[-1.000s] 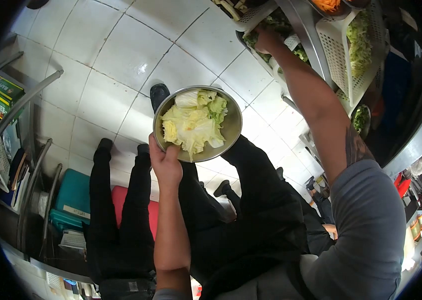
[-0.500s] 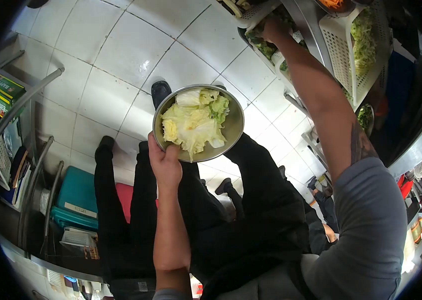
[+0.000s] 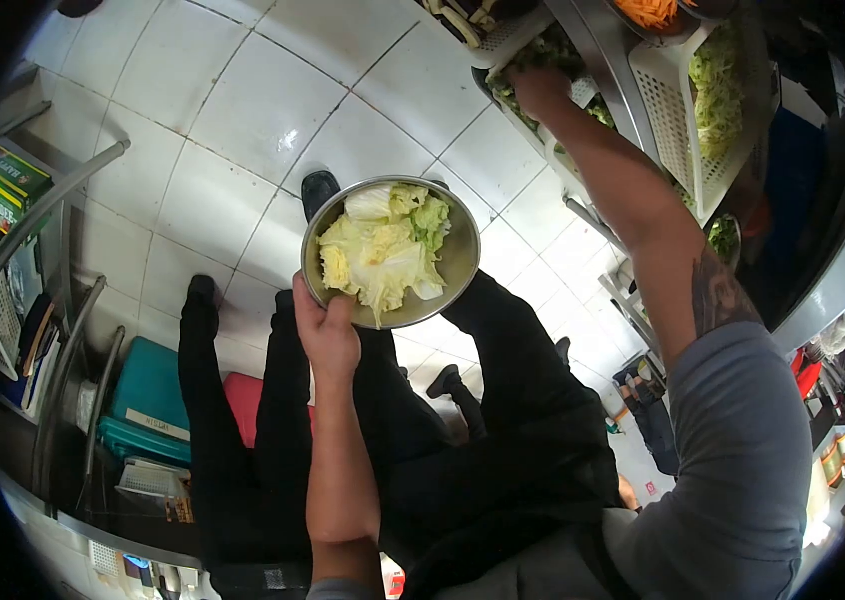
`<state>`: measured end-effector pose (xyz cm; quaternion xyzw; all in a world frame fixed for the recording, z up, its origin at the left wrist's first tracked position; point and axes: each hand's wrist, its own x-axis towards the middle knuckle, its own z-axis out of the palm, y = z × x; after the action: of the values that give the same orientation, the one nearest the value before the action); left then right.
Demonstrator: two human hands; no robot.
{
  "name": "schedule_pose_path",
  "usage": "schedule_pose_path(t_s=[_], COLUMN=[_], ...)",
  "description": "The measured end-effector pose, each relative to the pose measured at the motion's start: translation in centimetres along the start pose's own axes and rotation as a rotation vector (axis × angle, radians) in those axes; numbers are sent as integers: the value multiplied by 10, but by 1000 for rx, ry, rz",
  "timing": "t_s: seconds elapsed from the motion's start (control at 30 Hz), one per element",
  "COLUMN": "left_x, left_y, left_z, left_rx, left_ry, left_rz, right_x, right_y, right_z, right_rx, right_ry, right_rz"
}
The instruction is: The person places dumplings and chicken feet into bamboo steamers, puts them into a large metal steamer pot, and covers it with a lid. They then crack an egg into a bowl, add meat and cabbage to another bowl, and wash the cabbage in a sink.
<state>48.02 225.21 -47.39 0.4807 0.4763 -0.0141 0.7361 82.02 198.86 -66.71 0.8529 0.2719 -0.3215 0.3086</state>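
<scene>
My left hand (image 3: 328, 335) grips the near-left rim of a round metal bowl (image 3: 460, 262), thumb on the inside and fingers underneath. Pale yellow-green leaves (image 3: 378, 255), like napa cabbage or lettuce, lie in the bowl, with a greener piece on the right. At the upper right, my right hand (image 3: 543, 92) reaches down into a container of dark leafy greens (image 3: 555, 45). Its fingertips are hidden among the greens, so whether they pinch anything does not show.
Beside my right arm, a white perforated basket (image 3: 661, 110) holds shredded pale green vegetable (image 3: 718, 95). Shredded carrot (image 3: 651, 12) sits beyond it. Metal rails (image 3: 63, 215) and a teal box (image 3: 153, 385) stand on the left. Another person's dark-trousered leg (image 3: 200, 370) is close by on the left.
My right hand has shifted slightly left and down within the greens. The bowl in my left hand has moved a little left and lower. The leaves in it look the same.
</scene>
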Motion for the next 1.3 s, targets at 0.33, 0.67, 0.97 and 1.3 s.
schedule_pose_path(t_s=[0.33, 0.67, 0.97, 1.3], left_x=[2, 4, -2, -63], left_y=[-3, -1, 7, 109], left_z=[-3, -2, 2, 14], left_rx=[33, 20, 60, 577], left_ry=[14, -13, 6, -20], left_rz=[-41, -11, 52, -12], right_x=[16, 17, -54, -335], right_y=[6, 20, -15, -64], right_z=[-10, -38, -55, -212], right_rx=[134, -7, 756, 1426], right_ry=[-11, -40, 440, 678], right_rz=[236, 195, 286, -169])
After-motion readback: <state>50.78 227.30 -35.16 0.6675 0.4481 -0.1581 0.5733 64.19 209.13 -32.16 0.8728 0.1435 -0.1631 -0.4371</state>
